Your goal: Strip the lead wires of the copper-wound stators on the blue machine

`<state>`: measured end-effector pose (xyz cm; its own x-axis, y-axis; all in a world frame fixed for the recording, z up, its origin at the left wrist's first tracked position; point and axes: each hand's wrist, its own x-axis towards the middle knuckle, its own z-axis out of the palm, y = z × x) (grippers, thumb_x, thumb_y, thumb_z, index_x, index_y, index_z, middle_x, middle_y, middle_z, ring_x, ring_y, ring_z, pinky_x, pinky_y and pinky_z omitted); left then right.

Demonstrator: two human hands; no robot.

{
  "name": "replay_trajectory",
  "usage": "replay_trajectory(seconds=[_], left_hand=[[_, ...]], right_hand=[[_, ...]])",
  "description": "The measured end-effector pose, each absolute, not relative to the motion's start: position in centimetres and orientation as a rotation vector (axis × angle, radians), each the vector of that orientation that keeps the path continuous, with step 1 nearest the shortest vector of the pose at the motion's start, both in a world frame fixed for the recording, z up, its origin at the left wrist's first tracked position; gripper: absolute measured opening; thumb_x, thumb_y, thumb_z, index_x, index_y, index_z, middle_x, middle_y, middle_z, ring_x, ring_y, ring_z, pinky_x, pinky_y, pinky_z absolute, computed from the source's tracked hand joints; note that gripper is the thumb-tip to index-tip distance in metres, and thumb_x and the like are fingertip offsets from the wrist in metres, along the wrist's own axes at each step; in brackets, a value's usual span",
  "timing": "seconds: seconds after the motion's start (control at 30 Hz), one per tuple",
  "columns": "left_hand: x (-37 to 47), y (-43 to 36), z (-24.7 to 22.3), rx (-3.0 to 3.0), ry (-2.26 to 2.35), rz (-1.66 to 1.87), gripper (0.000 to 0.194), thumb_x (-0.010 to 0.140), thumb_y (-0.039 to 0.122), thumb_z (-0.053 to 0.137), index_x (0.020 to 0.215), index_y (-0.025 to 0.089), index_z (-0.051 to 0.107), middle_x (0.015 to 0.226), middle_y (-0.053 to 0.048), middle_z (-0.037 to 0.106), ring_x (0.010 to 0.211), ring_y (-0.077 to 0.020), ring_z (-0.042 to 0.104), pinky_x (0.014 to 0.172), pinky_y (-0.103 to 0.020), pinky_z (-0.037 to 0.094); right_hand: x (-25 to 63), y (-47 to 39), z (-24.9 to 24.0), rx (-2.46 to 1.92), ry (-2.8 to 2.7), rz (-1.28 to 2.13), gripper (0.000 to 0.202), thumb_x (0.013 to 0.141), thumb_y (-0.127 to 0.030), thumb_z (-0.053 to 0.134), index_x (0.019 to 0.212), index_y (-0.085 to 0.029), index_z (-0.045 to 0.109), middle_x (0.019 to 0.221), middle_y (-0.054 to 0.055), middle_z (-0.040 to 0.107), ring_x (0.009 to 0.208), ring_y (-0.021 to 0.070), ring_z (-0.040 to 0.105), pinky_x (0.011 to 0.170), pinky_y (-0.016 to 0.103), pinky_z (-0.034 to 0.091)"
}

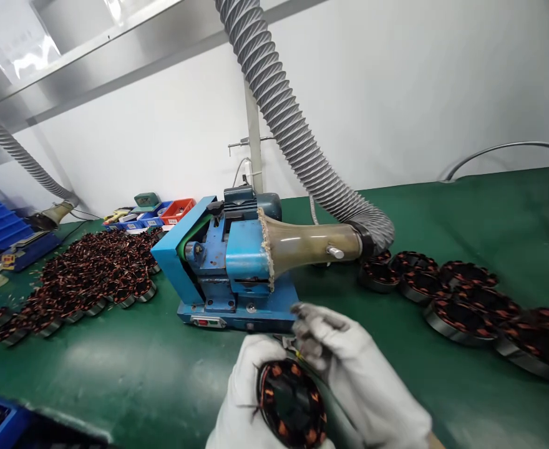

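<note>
In white gloves, both hands are at the lower middle of the head view. My left hand (244,396) is wrapped round a ring-shaped wound stator (266,399) with copper coils and a black inner side; thin wires stick out at its left. Just right of the stator and above its upper edge is my right hand (356,368), its fingers bent together and their tips smudged dark. Whatever those fingertips may hold is too blurred to tell. Behind the hands stands a blue belt-driven machine (249,255) with a translucent funnel (312,244) on its right side.
Many stators (92,274) are heaped at the left, and several larger ones (461,318) lie at the right on the green table (153,374). A grey hose (293,125) hangs down to the funnel. Small bins (177,211) stand behind; a blue crate (3,424) is at lower left.
</note>
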<state>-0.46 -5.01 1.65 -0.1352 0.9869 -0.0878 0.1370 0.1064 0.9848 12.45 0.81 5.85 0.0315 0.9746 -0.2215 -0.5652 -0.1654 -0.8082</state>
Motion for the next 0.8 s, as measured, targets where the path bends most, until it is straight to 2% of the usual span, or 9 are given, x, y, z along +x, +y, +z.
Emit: replay_trajectory(seconds=[0.07, 0.17, 0.23, 0.33, 0.43, 0.53, 0.6, 0.7, 0.8], left_hand=[[-0.5, -4.8, 1.3, 1.128, 1.546, 1.145, 0.076, 0.043, 0.004, 0.072, 0.112, 0.032, 0.056, 0.115, -0.001, 0.061, 0.077, -0.0170, 0.066, 0.061, -0.021, 0.051], [-0.3, -3.0, 0.6, 1.113, 1.327, 1.345, 0.072, 0.042, 0.002, 0.070, 0.109, 0.026, 0.057, 0.113, -0.005, 0.062, 0.089, -0.0208, 0.065, 0.075, -0.024, 0.051], [-0.1, -1.2, 0.2, 1.004, 1.129, 1.486, 0.064, 0.042, 0.001, 0.071, 0.101, 0.023, 0.059, 0.108, -0.005, 0.064, 0.097, -0.0220, 0.063, 0.086, -0.026, 0.049], [0.1, 1.6, 0.1, 0.650, 0.970, 1.520, 0.040, 0.052, 0.005, 0.072, 0.088, 0.020, 0.064, 0.094, -0.002, 0.070, 0.087, -0.0164, 0.066, 0.082, -0.023, 0.050], [0.2, 3.7, 0.5, 0.425, 0.891, 1.544, 0.012, 0.064, 0.014, 0.065, 0.075, 0.019, 0.065, 0.082, -0.001, 0.072, 0.078, -0.0125, 0.067, 0.077, -0.021, 0.051], [0.3, 5.0, 1.1, 0.359, 0.823, 1.566, 0.021, 0.053, 0.007, 0.070, 0.071, 0.018, 0.066, 0.079, -0.001, 0.072, 0.075, -0.0122, 0.066, 0.077, -0.020, 0.051], [0.4, 5.4, 1.4, 0.304, 0.779, 1.549, 0.020, 0.049, 0.010, 0.073, 0.067, 0.017, 0.066, 0.073, -0.001, 0.072, 0.070, -0.0132, 0.065, 0.074, -0.023, 0.052], [0.5, 5.4, 1.8, 0.207, 0.726, 1.509, 0.010, 0.054, 0.021, 0.072, 0.061, 0.017, 0.065, 0.066, -0.001, 0.071, 0.064, -0.0122, 0.065, 0.070, -0.023, 0.054], [0.4, 5.2, 2.2, 0.162, 0.710, 1.493, 0.007, 0.058, 0.021, 0.070, 0.061, 0.016, 0.067, 0.066, -0.001, 0.071, 0.063, -0.0101, 0.065, 0.067, -0.019, 0.053]], right_hand=[[13.0, 1.7, 5.4, -0.881, -0.480, 1.400, 0.036, 0.046, -0.038, 0.087, 0.074, -0.020, 0.073, 0.065, 0.000, 0.065, 0.049, 0.0071, 0.051, 0.044, 0.016, 0.044], [12.5, 2.0, 3.7, -1.033, -0.675, 1.287, 0.031, 0.057, -0.041, 0.082, 0.079, -0.021, 0.074, 0.081, 0.005, 0.071, 0.072, 0.0160, 0.064, 0.066, 0.023, 0.054], [11.3, 1.7, 2.5, -1.165, -0.981, 1.235, 0.033, 0.063, -0.044, 0.076, 0.083, -0.018, 0.074, 0.090, 0.010, 0.072, 0.084, 0.0237, 0.067, 0.079, 0.031, 0.054], [9.4, 2.1, 1.6, -1.218, -1.260, 1.101, 0.037, 0.072, -0.048, 0.064, 0.093, -0.018, 0.070, 0.102, 0.012, 0.070, 0.093, 0.0277, 0.065, 0.087, 0.039, 0.051], [8.5, 3.5, 1.8, -1.253, -1.358, 0.995, 0.033, 0.081, -0.043, 0.054, 0.099, -0.019, 0.067, 0.106, 0.011, 0.068, 0.097, 0.0263, 0.063, 0.090, 0.039, 0.048], [8.5, 4.7, 2.3, -1.278, -1.410, 0.949, 0.030, 0.084, -0.040, 0.051, 0.096, -0.019, 0.067, 0.103, 0.010, 0.067, 0.096, 0.0264, 0.062, 0.090, 0.040, 0.046], [8.6, 5.0, 2.5, -1.291, -1.410, 0.950, 0.030, 0.084, -0.040, 0.050, 0.096, -0.019, 0.067, 0.101, 0.010, 0.067, 0.095, 0.0262, 0.062, 0.088, 0.040, 0.046], [8.7, 4.9, 2.4, -1.308, -1.411, 0.976, 0.030, 0.084, -0.041, 0.049, 0.097, -0.020, 0.067, 0.102, 0.009, 0.067, 0.095, 0.0256, 0.062, 0.086, 0.038, 0.047], [8.7, 4.6, 2.5, -1.314, -1.421, 0.994, 0.031, 0.084, -0.042, 0.050, 0.098, -0.019, 0.066, 0.105, 0.009, 0.066, 0.097, 0.0254, 0.062, 0.088, 0.037, 0.047]])
